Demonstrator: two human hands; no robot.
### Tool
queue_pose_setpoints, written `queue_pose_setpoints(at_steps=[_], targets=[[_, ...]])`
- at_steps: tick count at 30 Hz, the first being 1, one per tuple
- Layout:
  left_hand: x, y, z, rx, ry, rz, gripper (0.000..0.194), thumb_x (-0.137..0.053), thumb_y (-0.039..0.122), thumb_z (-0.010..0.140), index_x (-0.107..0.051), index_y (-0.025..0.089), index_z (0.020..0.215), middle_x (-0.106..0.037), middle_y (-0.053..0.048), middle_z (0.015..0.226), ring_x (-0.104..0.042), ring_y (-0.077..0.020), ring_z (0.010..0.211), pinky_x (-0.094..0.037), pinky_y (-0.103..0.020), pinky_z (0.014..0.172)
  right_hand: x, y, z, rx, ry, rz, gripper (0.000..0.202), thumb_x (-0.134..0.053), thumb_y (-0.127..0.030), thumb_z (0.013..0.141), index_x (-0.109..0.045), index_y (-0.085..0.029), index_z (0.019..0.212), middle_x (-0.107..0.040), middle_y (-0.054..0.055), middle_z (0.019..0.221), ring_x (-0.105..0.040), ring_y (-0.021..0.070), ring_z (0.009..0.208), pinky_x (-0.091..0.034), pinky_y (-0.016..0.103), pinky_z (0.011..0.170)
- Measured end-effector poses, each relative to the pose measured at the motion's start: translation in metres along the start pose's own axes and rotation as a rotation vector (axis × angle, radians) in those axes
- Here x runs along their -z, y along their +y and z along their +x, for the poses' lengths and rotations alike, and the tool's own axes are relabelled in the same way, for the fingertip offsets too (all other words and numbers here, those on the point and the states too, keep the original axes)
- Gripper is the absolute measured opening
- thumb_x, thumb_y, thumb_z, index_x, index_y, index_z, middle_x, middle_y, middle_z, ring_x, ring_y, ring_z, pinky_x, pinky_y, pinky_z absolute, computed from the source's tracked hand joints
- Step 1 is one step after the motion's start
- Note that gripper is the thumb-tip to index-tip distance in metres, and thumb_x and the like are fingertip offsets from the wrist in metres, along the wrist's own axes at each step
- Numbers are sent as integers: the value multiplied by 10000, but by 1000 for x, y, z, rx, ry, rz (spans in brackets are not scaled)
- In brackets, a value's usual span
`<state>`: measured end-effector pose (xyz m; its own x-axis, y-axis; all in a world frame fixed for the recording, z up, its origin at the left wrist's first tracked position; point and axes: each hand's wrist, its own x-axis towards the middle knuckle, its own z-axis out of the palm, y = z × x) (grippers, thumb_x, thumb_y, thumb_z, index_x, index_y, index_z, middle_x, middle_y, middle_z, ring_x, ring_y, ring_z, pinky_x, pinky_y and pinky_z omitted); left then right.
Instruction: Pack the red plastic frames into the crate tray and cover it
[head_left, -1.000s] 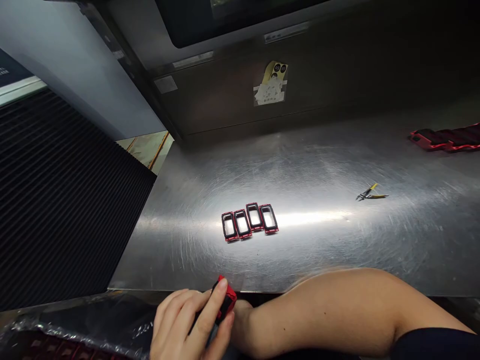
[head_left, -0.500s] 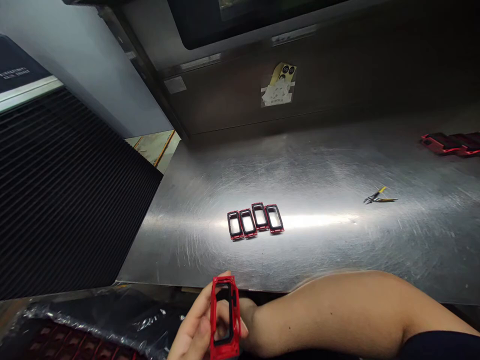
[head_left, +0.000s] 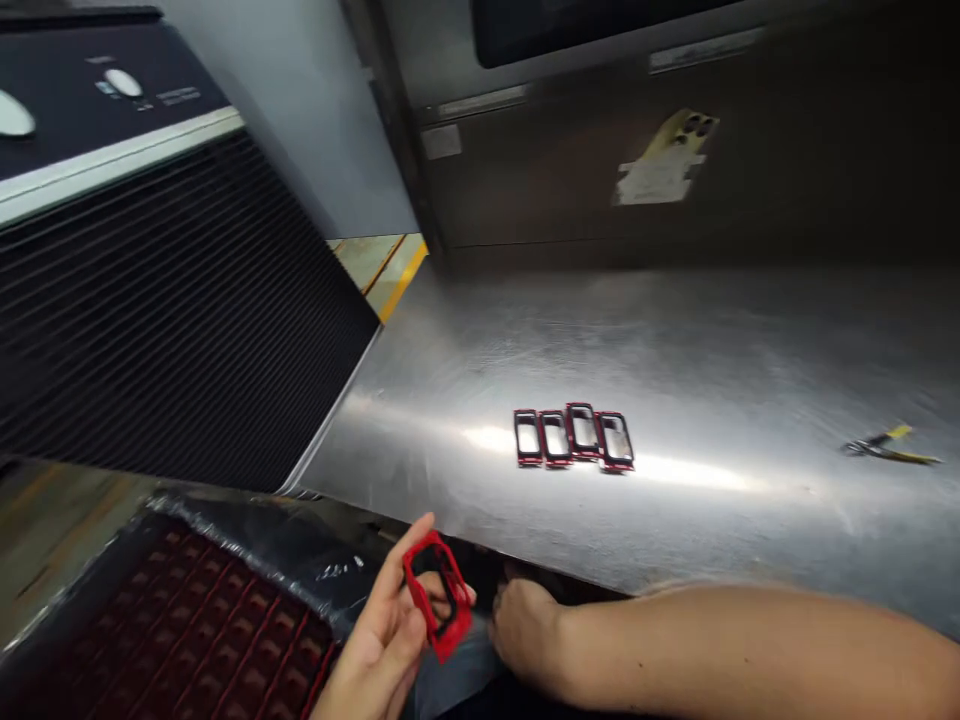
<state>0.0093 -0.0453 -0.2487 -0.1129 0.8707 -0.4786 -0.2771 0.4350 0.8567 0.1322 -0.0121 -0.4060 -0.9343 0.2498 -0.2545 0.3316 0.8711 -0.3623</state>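
My left hand (head_left: 382,630) is closed around a red rectangular frame (head_left: 451,632) with a black inner rim, tilted in front of the table's near edge. My right hand (head_left: 527,622) is beside it to the right, below the table edge, apart from the frame. Its fingers are curled, and what they hold, if anything, is hidden. Beyond my hands, several black-and-red frames (head_left: 583,458) lie side by side on the metal table (head_left: 720,370).
Small cutting pliers (head_left: 885,447) with yellow handles lie at the right. A plastic-lined container (head_left: 315,575) of red parts stands at lower left. A black ribbed panel (head_left: 172,320) borders the table's left side. Yellow and white stickers (head_left: 664,170) hang on the back wall.
The camera view has turned left, showing more of the red-parts container. My left hand has tilted the red frame and carried it away from my right hand; the hands are now apart.
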Motion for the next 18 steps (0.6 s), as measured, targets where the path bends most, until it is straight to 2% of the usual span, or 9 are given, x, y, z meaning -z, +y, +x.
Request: queue_pose_setpoints(at_steps=[2, 4, 6, 9, 11, 13, 16, 18], targets=[[29, -2, -4, -62, 207, 131, 692, -715, 609, 689, -554, 328, 1301, -721, -19, 937, -657, -196, 865, -468, -332, 936, 2, -1, -8, -5, -119, -53, 176, -702, -146, 809, -702, -90, 976, -721, 170, 970, -687, 298, 930, -535, 481, 847], [63, -4, -12, -54, 388, 317, 669, -722, 675, 611, -653, 251, 1124, -736, -49, 972, -665, -247, 945, -491, -343, 931, 6, -1, -13, 3, -186, -96, 268, -677, -83, 772, -705, -77, 1039, -711, 232, 1017, -678, 348, 975, -504, 524, 883], [100, -10, -24, -15, 515, 548, 625, -707, 702, 561, -681, 213, 950, -752, -76, 928, -674, -297, 938, -529, -377, 882, 9, 0, -16, 17, -223, -117, 358, -644, -70, 767, -679, -88, 1123, -706, 238, 1042, -675, 353, 988, -491, 532, 892], [148, -27, -50, 67, 643, 930, 412, -626, 561, 656, -683, 228, 892, -758, -79, 931, -683, -306, 920, -520, -398, 904, 10, 2, -19, 31, -257, -119, 403, -622, -79, 767, -661, -109, 1167, -711, 229, 1029, -678, 342, 983, -492, 511, 887], [170, -42, -68, 170, 638, 1163, 366, -561, 469, 713, -686, 208, 938, -747, -101, 1004, -686, -302, 928, -507, -398, 917, 8, 3, -21, 31, -266, -114, 400, -611, -94, 778, -661, -132, 1173, -707, 221, 1047, -672, 334, 1002, -490, 500, 892], [181, -54, -83, 321, 567, 1325, 367, -495, 378, 775, -675, 165, 1015, -729, -131, 1071, -692, -287, 942, -507, -378, 897, 4, 4, -24, 26, -267, -110, 393, -602, -107, 790, -660, -155, 1176, -705, 210, 1060, -665, 327, 1017, -488, 494, 896], [182, -64, -93, 567, 414, 1459, 313, -465, 225, 807, -662, 154, 1041, -732, -130, 1077, -693, -252, 990, -501, -315, 855, 0, 5, -27, 19, -261, -108, 383, -603, -125, 798, -661, -171, 1175, -704, 199, 1058, -659, 324, 1016, -483, 490, 900], [180, -66, -93, 644, 359, 1489, 264, -481, 154, 794, -667, 189, 978, -750, -102, 1019, -696, -236, 995, -491, -284, 827, -2, 6, -29, 14, -253, -106, 368, -606, -139, 805, -666, -182, 1165, -702, 195, 1061, -656, 323, 1015, -479, 491, 905]])
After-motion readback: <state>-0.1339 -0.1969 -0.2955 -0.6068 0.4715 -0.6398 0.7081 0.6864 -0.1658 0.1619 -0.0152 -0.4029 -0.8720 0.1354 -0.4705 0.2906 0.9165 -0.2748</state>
